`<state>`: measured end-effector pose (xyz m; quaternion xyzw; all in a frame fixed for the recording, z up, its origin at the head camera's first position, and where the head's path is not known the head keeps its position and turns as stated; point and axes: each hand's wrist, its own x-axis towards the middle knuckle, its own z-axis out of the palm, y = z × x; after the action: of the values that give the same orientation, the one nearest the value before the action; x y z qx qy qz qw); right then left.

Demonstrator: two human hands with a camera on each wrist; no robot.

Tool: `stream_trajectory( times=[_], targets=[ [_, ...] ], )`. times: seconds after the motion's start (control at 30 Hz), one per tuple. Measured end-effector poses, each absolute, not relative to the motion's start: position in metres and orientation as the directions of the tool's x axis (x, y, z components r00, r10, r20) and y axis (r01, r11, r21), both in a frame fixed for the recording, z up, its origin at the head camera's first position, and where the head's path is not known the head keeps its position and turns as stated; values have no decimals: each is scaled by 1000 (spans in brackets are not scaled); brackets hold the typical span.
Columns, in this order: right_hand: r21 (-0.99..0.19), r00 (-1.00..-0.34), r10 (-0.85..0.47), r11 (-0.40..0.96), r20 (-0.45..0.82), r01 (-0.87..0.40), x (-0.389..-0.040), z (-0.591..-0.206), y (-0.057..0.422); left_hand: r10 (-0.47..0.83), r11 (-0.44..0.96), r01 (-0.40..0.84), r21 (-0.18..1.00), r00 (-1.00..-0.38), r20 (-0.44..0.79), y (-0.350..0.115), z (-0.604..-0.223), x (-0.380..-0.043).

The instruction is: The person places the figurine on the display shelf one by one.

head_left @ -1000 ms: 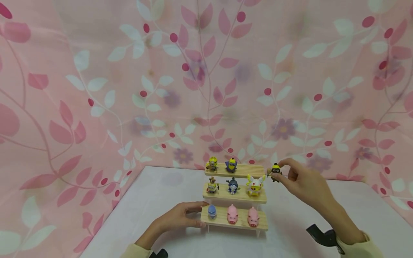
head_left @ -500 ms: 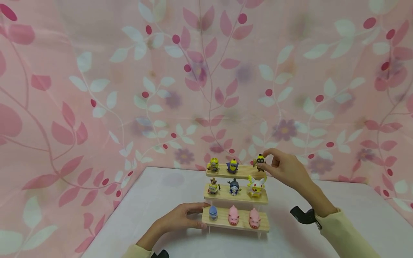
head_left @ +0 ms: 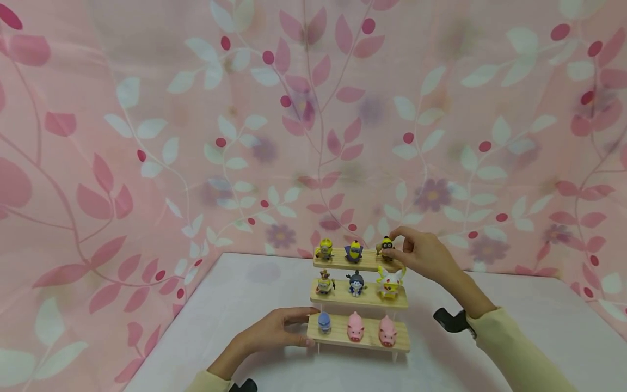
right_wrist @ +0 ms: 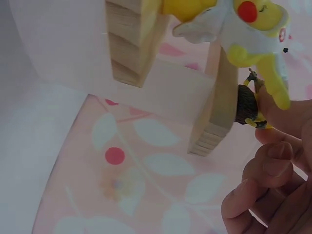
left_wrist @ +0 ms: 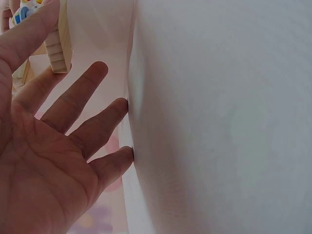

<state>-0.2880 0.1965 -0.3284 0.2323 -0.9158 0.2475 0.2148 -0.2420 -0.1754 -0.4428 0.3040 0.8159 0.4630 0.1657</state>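
Observation:
A three-tier wooden display stand (head_left: 333, 344) stands on the white table. My left hand (head_left: 274, 331) holds the left end of its lowest board between thumb and index finger; the other fingers spread, two tips touching the tabletop in the left wrist view. My right hand (head_left: 426, 253) pinches a small yellow-and-black minion figurine (head_left: 388, 250) at the right end of the top board. In the right wrist view the figurine's dark base (right_wrist: 246, 104) is right at the board's surface. Two other minion figurines, one at left (head_left: 324, 250) and a caped one (head_left: 354, 252), share that board.
The middle board carries a hatted minion (head_left: 324, 284), a dark-blue figurine (head_left: 356, 284) and a white-and-yellow eared figurine (head_left: 389, 286) close below my right hand. A blue figurine (head_left: 324, 323) and two pink pigs (head_left: 355, 328) sit on the lowest board. Flowered cloth (head_left: 196, 136) hangs behind.
My right hand has moved left with the minion figurine, from beside the stand to over the top board's right end, then down to it. The left hand has stayed at the lowest board.

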Motion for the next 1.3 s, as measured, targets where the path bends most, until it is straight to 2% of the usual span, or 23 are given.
stream_trajectory(
  times=[0.47, 1.13, 1.3],
  targets=[
    [-325, -771, -331, 764, 543, -557, -285, -334, 200, 649, 397, 342, 852, -761, 3, -174, -442, -244],
    [-346, -800, -307, 779, 516, -522, -277, -336, 205, 646, 397, 349, 849, -763, 12, -176, -446, -243],
    [-334, -788, -310, 778, 532, -532, -275, -334, 207, 649, 392, 353, 850, -761, 17, -176, -447, -243]
  ],
)
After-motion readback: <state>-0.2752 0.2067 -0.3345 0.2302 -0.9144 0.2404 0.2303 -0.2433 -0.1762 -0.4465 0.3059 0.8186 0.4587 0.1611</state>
